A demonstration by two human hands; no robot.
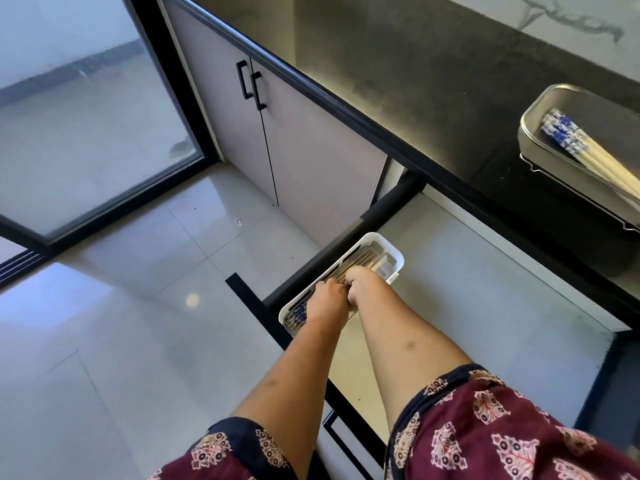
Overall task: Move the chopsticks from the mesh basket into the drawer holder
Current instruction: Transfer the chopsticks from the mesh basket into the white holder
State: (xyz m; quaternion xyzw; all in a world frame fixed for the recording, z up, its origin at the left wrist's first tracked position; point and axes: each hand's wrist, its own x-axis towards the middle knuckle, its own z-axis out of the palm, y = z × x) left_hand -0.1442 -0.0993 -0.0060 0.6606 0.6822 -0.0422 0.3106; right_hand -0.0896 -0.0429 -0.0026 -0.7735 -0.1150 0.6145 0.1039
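Note:
A white slotted holder lies in the left front corner of the open drawer, with several chopsticks lying in it, blue-patterned ends toward me. Both my hands are down inside the holder. My left hand rests on the chopsticks with fingers curled over them. My right hand sits beside it, fingers bent onto the same bundle. On the dark counter at the right stands the metal mesh basket, with several more blue-and-white-tipped chopsticks inside.
The black countertop runs diagonally above the drawer. Closed cabinet doors with black handles stand to the left. A glass sliding door and glossy tiled floor fill the left side.

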